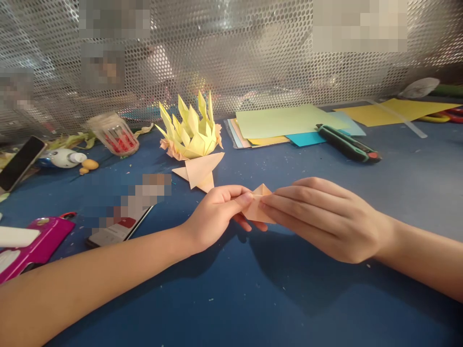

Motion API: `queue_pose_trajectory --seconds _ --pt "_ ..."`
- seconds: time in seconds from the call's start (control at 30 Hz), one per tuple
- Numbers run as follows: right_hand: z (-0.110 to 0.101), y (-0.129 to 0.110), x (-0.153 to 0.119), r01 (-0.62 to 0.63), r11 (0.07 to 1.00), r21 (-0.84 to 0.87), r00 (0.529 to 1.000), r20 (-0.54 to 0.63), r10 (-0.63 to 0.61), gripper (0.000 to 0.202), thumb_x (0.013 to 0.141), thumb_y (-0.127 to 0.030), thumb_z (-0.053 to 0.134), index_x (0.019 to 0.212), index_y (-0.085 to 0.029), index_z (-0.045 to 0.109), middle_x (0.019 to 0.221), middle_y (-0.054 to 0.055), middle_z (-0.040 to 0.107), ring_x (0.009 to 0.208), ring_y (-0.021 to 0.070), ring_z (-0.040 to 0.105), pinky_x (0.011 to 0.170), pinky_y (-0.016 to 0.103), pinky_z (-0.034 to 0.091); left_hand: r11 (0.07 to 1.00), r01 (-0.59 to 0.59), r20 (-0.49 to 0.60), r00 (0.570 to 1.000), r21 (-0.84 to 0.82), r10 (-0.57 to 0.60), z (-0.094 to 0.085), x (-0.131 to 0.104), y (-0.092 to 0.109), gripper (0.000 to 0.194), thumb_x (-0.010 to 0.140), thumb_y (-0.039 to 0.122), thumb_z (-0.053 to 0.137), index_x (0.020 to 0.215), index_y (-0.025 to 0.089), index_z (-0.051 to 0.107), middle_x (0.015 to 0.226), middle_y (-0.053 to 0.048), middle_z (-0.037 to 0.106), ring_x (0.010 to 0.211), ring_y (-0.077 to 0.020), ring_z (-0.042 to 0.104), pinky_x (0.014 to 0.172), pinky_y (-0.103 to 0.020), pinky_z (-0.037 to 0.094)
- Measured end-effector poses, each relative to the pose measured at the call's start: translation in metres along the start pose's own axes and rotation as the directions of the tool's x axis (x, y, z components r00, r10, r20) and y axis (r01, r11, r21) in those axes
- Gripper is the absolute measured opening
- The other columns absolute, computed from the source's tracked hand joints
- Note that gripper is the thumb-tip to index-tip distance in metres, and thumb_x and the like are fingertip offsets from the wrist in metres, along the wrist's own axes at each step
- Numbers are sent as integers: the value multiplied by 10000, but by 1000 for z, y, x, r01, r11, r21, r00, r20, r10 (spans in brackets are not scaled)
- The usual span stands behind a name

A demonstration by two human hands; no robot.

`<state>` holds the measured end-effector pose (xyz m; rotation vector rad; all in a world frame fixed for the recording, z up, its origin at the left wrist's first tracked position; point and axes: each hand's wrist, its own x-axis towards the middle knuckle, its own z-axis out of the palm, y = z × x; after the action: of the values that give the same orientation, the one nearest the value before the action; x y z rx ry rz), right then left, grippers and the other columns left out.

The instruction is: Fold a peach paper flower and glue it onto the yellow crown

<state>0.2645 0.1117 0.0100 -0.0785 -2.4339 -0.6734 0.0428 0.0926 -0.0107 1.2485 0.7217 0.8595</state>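
**Your left hand (213, 217) and right hand (334, 224) hold 1 small peach paper (257, 212)**

You have the small peach paper between your fingertips, just above the blue table (217, 303), its folded point aimed away from you. Your left thumb presses its left side, with fingers curled underneath, closed on it. Your right fingers lie nearly straight and together, tips closed against its right side; your right thumb is hidden.

Just beyond your left fingers lie folded peach pieces (198, 171), and behind them stands a yellow paper flower (193, 137). Past your right fingers are colored sheets (282, 123), with a green cutter (343, 144) partly on them. Left of your left fingers, beyond the forearm, lies a phone (125, 226).
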Motion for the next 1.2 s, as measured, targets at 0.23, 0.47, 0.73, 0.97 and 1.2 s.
queue_pose_trajectory --seconds 0.23,0.47,0.73,0.97,1.2 --pt "-2 3 -1 -37 995 89 999 30 35 272 1034 -58 415 1076 -148 668 981 119 767 965 220 700 782 378 577 999 -25 11 1000 -23 25 0 0 -1 273 1027 290 565 824 165 698 715 -22 737 651 -128 736 592 -169 487" --pt "1 5 -1 -3 999 36 1000 18 2 119 995 -140 604 1095 -97 653 1034 141 790 963 237 729 793 389 586 999 -20 -20 1000 -26 19 0 -1 2 290 995 374 631 811 163 704 713 -9 702 643 -114 692 612 -182 500" --pt "5 5 -3 -30 998 -46 999 -17 30 179 965 -156 678 1143 -140 667 1103 87 807 1050 195 745 866 338 608 998 -59 -169 984 -35 52 4 2 3 245 943 305 624 736 176 628 709 15 604 691 -119 557 654 -221 509" --pt "10 13 -14 -1 994 -109 999 -34 -2 318 1002 -36 529 1200 -233 681 1316 7 744 1254 163 673 1044 352 530 996 -79 -217 974 -37 70 3 0 3 220 903 261 640 722 201 530 688 52 504 688 -103 452 664 -206 395" --pt "11 13 -15 -15 1000 -6 999 -36 15 301 961 -23 612 1185 -208 690 1249 22 775 1276 187 664 1019 357 513 994 -104 -193 976 -23 98 1 1 2 248 901 370 736 776 201 604 735 47 585 723 -109 545 722 -235 447"
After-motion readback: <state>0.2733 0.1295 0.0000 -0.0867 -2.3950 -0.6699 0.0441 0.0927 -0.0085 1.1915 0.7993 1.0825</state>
